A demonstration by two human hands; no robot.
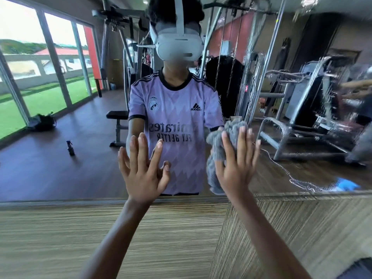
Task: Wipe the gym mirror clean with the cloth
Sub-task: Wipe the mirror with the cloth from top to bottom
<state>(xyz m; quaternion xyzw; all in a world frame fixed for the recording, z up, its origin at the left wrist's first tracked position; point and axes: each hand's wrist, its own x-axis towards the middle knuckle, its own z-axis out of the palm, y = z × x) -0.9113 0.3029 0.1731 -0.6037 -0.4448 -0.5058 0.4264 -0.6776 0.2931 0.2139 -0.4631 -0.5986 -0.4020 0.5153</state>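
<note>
The gym mirror (80, 117) fills the wall ahead, above a wood-grain panel. Its right part (302, 97) is streaked and smeared with wet marks; the left part looks plain. A grey fluffy cloth (216, 146) lies bunched against the glass. My right hand (238, 160) presses it flat with straight, spread fingers. My left hand (142, 164) rests flat on the glass to the left of it, fingers spread, holding nothing. My own reflection in a lilac shirt stands behind both hands.
A wood-grain wall panel (100, 238) runs below the mirror's lower edge. In the reflection I see a dark spray bottle (70, 148) on the floor, a bench, weight machines and large windows. A blue thing (347, 186) shows at the lower right.
</note>
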